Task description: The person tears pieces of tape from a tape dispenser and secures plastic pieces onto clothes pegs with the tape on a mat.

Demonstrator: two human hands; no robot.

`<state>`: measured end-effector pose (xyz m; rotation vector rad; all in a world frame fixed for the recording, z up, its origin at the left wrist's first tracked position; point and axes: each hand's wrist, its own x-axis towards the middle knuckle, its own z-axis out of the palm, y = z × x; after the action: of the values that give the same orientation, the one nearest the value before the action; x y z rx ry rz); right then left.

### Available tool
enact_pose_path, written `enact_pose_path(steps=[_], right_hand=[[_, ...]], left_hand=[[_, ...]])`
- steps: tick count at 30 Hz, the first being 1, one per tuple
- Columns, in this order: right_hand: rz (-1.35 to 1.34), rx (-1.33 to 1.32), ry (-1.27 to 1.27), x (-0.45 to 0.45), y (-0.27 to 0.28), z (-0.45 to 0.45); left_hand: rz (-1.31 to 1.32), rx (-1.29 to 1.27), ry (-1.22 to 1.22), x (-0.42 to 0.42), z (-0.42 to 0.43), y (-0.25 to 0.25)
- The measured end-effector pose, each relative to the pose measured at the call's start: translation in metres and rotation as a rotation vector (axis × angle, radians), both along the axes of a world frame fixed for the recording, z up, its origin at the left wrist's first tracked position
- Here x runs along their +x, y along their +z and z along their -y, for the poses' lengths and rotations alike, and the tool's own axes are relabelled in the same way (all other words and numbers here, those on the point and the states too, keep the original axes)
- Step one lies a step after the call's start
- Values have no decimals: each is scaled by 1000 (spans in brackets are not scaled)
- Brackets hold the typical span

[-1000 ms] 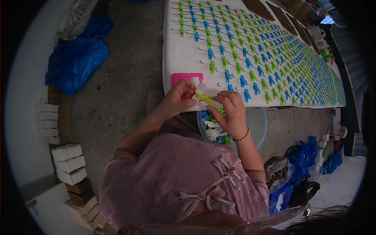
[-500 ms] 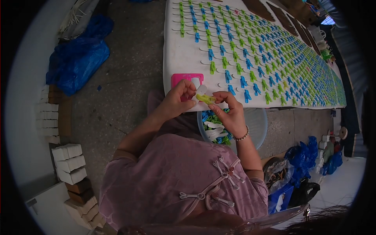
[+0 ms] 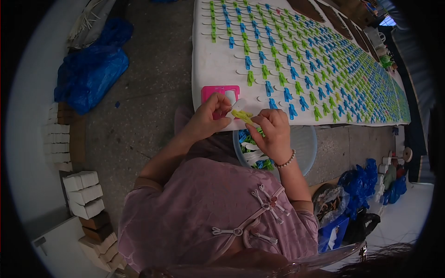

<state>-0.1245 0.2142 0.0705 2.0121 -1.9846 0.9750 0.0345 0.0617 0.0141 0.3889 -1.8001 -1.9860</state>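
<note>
Over the near table edge, my left hand (image 3: 212, 115) is closed in a pinch on a white spoon-shaped plastic piece (image 3: 239, 104). My right hand (image 3: 274, 132) pinches the end of a yellow-green clothespin (image 3: 242, 116), which meets the white piece between my hands. Exactly how the two join is too small to tell. Just behind my left hand a pink tray (image 3: 207, 94) lies on the table. Below my right hand a translucent tub (image 3: 306, 148) holds blue and green clothespins and several white pieces (image 3: 253, 155).
Rows of blue and green clothespins (image 3: 287, 94) with white stems cover much of the white table (image 3: 211, 65). Blue plastic bags (image 3: 92, 74) lie on the floor at left, near stacked white boxes (image 3: 85, 194). More bags (image 3: 357, 185) stand at right.
My right hand has shifted slightly, with its fingers raised and curled more over the clothespin's end. The left hand stays almost in place.
</note>
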Motion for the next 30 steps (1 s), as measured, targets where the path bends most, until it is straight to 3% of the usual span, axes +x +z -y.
enact_pose_path(steps=[1,3,4,6,11,30], right_hand=[[-28,-38,-27,-2,-2,1],[-56,-76,-55,-8,-7,2],[-71,-63,-137,-13,-10,2],[-86,-52,-218,-23,-18,4],[-100,-21,-384,-33,-40,21],[-134,28,-447,-33,-68,57]], left_hand=[[0,0,-3,0,2,1],[12,-406,129,2,8,4],[12,-405,128,2,15,2],[129,-868,197,5,33,-5],[282,-899,154,6,44,-38],[365,-797,49,15,52,-26]])
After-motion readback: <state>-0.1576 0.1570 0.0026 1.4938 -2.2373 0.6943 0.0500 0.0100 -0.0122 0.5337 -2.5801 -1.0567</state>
